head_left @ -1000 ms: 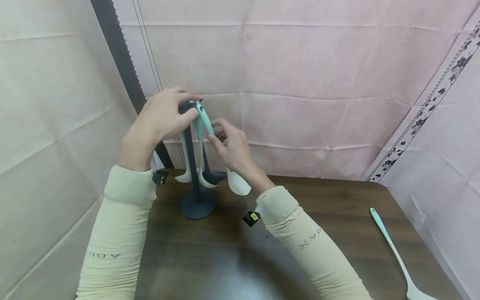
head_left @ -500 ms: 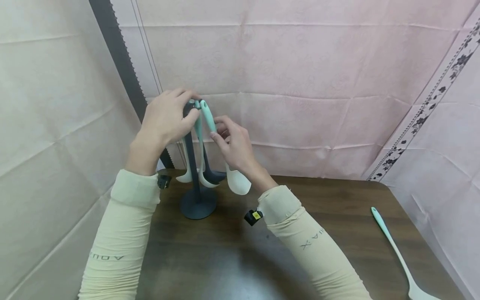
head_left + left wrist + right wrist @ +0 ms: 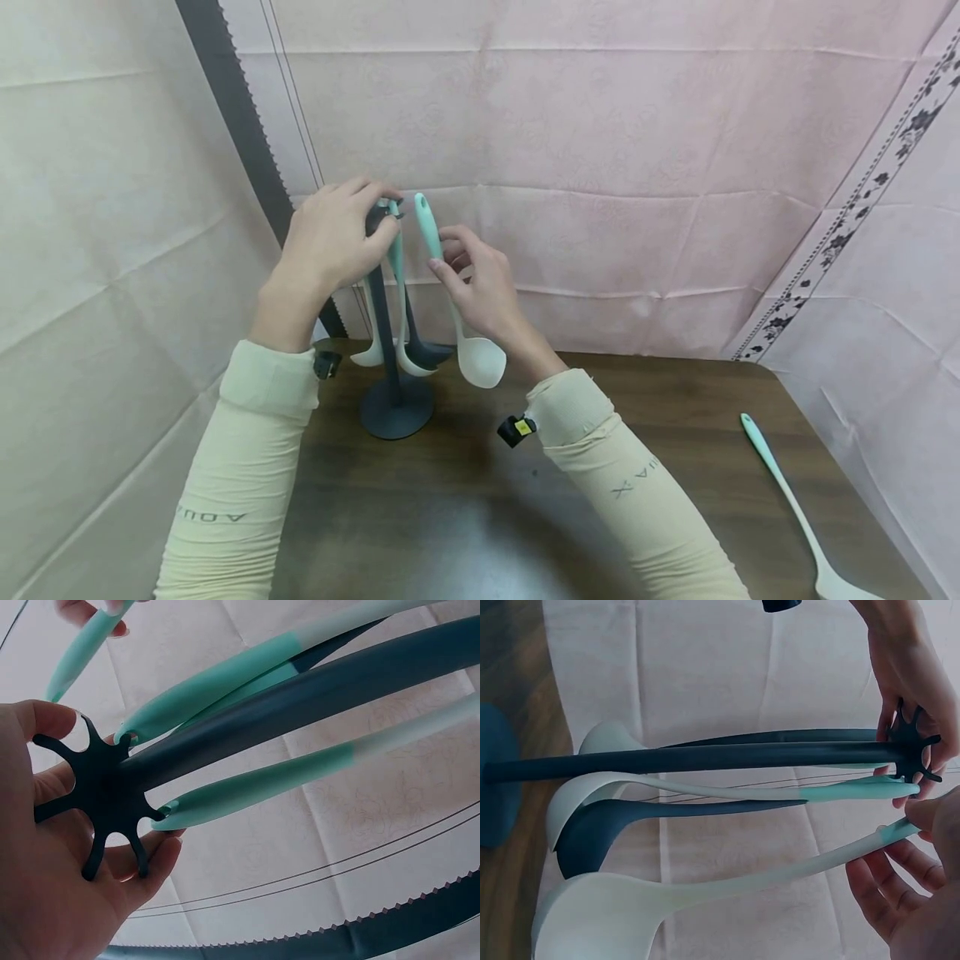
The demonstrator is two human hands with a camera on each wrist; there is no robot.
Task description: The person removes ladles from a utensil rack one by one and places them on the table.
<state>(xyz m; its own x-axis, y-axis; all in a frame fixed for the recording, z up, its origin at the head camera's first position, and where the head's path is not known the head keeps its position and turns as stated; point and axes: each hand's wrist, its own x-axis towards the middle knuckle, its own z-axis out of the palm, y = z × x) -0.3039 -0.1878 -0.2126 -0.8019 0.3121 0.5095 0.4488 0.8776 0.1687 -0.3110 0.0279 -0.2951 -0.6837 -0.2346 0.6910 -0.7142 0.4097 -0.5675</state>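
My left hand (image 3: 337, 233) grips the hooked top (image 3: 97, 780) of a dark utensil stand (image 3: 397, 408), fingers spread around its hooks. In my right hand (image 3: 480, 287), thumb and fingers pinch the mint handle of a white ladle (image 3: 482, 362), just right of the stand. This ladle's handle hole is apart from the hooks, and its bowl hangs above the table. Still on the stand are a white ladle (image 3: 592, 787) with a mint handle, a dark-bowled ladle (image 3: 592, 832) behind it, and another mint-handled utensil (image 3: 262, 784) on the left side.
A long white utensil (image 3: 787, 500) with a mint handle lies at the right of the wooden table (image 3: 637, 417); its head runs out of frame. Pale cloth (image 3: 570, 167) hangs close behind and along both sides.
The ladle in my right hand has come off the stand's hook and moved slightly right and up. My left hand shifted slightly right early on and stayed at the stand's top.
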